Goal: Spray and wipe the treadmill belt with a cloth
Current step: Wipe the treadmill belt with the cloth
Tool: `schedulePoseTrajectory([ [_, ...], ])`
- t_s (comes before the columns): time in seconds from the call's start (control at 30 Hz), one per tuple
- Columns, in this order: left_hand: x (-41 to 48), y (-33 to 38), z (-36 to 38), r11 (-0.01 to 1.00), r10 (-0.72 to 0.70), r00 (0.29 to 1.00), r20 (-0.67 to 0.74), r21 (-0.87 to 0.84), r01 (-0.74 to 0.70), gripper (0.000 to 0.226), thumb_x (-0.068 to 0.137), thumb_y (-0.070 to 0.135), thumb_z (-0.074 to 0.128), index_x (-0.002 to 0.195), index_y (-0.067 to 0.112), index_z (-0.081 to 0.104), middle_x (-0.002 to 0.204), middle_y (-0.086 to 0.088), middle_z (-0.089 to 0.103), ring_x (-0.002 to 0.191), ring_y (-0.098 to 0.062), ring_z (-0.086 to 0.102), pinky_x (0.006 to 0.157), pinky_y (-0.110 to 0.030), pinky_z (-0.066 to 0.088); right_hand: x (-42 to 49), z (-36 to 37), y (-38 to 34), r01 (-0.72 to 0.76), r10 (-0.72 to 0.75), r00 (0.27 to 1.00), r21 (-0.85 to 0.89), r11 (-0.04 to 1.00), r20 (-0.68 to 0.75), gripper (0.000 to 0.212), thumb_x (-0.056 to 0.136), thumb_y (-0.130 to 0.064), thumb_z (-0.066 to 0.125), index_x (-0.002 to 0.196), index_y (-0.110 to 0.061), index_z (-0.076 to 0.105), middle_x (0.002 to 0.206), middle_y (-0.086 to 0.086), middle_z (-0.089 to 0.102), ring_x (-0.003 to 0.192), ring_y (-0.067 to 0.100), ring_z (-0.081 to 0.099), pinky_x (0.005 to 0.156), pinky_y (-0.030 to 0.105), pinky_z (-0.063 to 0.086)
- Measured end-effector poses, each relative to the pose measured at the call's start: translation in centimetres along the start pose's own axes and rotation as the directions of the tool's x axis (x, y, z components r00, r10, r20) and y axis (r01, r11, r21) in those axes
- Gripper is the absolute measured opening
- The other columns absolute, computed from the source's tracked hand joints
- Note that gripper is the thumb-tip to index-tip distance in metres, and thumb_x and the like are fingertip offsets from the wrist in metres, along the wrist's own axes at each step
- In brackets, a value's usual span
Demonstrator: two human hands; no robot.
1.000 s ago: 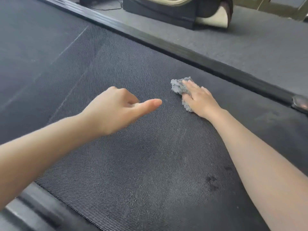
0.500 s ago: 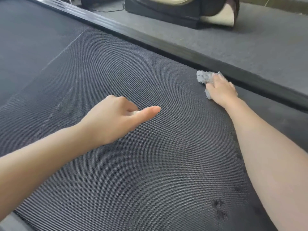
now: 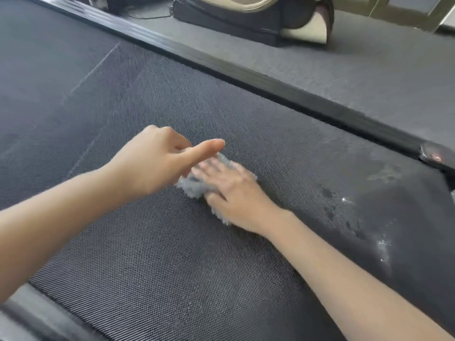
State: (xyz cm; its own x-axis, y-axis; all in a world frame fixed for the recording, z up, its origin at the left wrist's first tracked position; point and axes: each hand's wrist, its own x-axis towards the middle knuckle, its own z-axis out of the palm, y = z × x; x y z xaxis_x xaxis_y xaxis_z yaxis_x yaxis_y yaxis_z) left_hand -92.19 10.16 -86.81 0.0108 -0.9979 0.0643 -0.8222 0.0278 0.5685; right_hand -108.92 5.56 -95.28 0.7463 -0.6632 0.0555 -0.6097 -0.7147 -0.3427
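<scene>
Pressing cloth [image 3: 190, 186] on belt [image 3: 172, 267], right hand [image 3: 235, 196] flat, left hand [image 3: 152, 161] beside, rail [image 3: 270, 82] apart

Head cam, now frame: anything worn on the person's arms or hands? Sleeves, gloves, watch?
Nothing worn that shows. Left forearm and right forearm are bare to the frame edge, no sleeves. Left hand and right hand have no gloves, rings or wristbands visible; the right hand's fingers are motion-blurred.

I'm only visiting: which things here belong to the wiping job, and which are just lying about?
In the job: grey cloth, right hand flat on it, treadmill belt, wet spots on the belt.
Just lying about: black and cream machine on the floor beyond the rail, thin cable beside it.
</scene>
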Motion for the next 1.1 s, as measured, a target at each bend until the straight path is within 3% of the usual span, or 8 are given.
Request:
schedulePoseTrajectory([
  [0.13,-0.7,-0.3,-0.6,1.0,0.005,1.0,-0.008,-0.029,-0.005,0.082,0.068,0.087,0.033,0.042,0.01,0.043,0.04,-0.006,0.052,0.036,-0.01,0.044,0.061,-0.035,0.05,-4.7,0.9,-3.5,0.167,-0.17,0.98,0.04,0.985,0.1,0.057,0.09,-0.039,0.029,0.146,-0.028,0.029,0.156,-0.01,0.018,0.145,0.003,0.001,0.118,0.034,-0.005],
  [0.27,-1.3,-0.5,-0.9,1.0,0.0,1.0,0.004,-0.028,0.0,0.081,0.072,0.086,0.038,0.042,0.012,0.043,0.039,-0.001,0.051,0.037,-0.01,0.046,0.059,-0.032,0.048,-5.7,0.8,-3.1,0.179,-0.18,0.975,0.017,0.984,0.134,0.056,0.091,-0.04,0.028,0.146,-0.032,0.026,0.155,-0.016,0.017,0.142,-0.004,-0.001,0.118,0.033,-0.005],
  [0.37,-1.6,-1.1,-1.1,0.999,-0.026,1.0,0.006,-0.032,0.026,0.08,0.073,0.085,0.042,0.041,0.012,0.043,0.039,-0.002,0.05,0.037,-0.011,0.044,0.058,-0.032,0.046,-3.5,-0.2,-0.9,0.072,-0.067,0.995,-0.062,0.995,0.079,0.054,0.093,-0.039,0.026,0.147,-0.036,0.022,0.155,-0.018,0.014,0.142,-0.004,-0.003,0.119,0.037,-0.003],
  [0.47,-1.9,-1.6,-1.1,0.997,-0.074,0.997,0.036,-0.018,0.074,0.078,0.072,0.084,0.042,0.041,0.013,0.045,0.04,-0.002,0.053,0.04,-0.014,0.051,0.065,-0.035,0.053,-1.3,-2.1,2.5,-0.191,0.191,0.981,-0.034,0.981,0.012,0.051,0.099,-0.032,0.03,0.148,-0.038,0.016,0.151,-0.025,0.001,0.134,-0.009,-0.01,0.118,0.036,-0.012],
  [0.53,-1.7,-1.6,-1.2,0.994,-0.11,0.992,0.055,-0.008,0.111,0.075,0.077,0.078,0.045,0.038,0.014,0.044,0.04,-0.003,0.055,0.041,-0.015,0.054,0.07,-0.036,0.056,-0.5,-3.3,5.9,-0.369,0.368,0.929,-0.03,0.929,-0.044,0.049,0.101,-0.031,0.027,0.148,-0.036,0.016,0.148,-0.025,0.002,0.135,-0.004,-0.005,0.114,0.032,-0.013],
  [0.67,-0.3,-1.3,-1.1,0.992,-0.129,0.989,0.077,-0.006,0.129,0.073,0.077,0.076,0.047,0.038,0.015,0.048,0.046,-0.008,0.062,0.044,-0.018,0.061,0.069,-0.032,0.055,-0.5,-4.1,11.5,-0.594,0.586,0.797,-0.017,0.804,-0.147,0.051,0.1,-0.031,0.028,0.15,-0.02,0.019,0.158,-0.003,0.013,0.145,0.013,0.012,0.119,0.038,0.0],
  [0.97,2.2,0.6,0.8,0.993,-0.082,0.99,-0.111,0.077,0.091,0.061,0.078,0.064,0.045,0.048,0.011,0.043,0.047,-0.004,0.048,0.053,-0.027,0.054,0.055,-0.029,0.044,-0.7,-3.6,11.2,-0.608,0.592,0.782,-0.028,0.794,-0.195,0.052,0.101,-0.036,0.026,0.15,-0.019,0.019,0.158,-0.003,0.013,0.145,0.008,0.007,0.118,0.037,0.0],
  [1.1,2.8,0.3,0.7,0.986,-0.169,0.986,-0.018,-0.022,0.168,0.069,0.078,0.071,0.043,0.047,0.009,0.049,0.05,-0.006,0.059,0.057,-0.03,0.064,0.076,-0.04,0.056,-0.7,-3.7,10.9,-0.615,0.597,0.778,-0.042,0.788,-0.194,0.051,0.102,-0.034,0.024,0.15,-0.019,0.018,0.158,-0.003,0.012,0.145,0.01,0.006,0.118,0.036,-0.001],
])
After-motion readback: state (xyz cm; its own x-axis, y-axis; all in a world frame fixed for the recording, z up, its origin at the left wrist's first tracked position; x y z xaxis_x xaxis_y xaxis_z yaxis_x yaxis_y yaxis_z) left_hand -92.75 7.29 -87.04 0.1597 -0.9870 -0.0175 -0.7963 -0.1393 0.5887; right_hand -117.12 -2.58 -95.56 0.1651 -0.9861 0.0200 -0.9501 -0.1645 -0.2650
